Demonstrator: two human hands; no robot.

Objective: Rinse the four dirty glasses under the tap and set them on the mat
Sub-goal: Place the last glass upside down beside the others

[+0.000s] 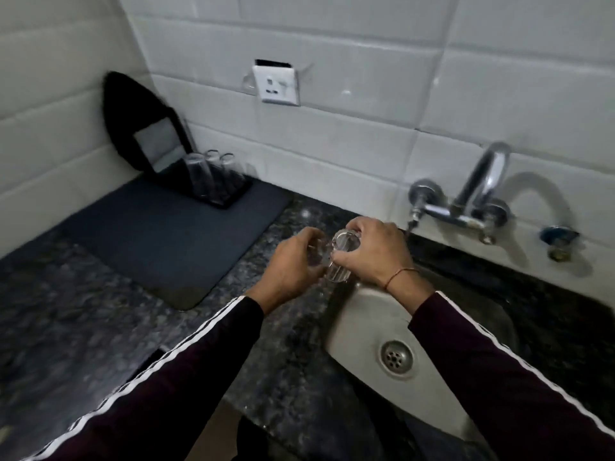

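Head view: both hands (332,257) hold unlabelled glass (342,257).

- A white socket (275,84) sits on the tiled wall (382,78), upper centre of the frame.
- A black iron (133,111) stands on end in the left corner, leaning against the tiles.
- A speckled dark stone worktop (83,311) fills the lower left.
- A small blue valve (556,237) juts from the wall at the right edge.
- A round steel drain (396,358) lies lower centre-right.
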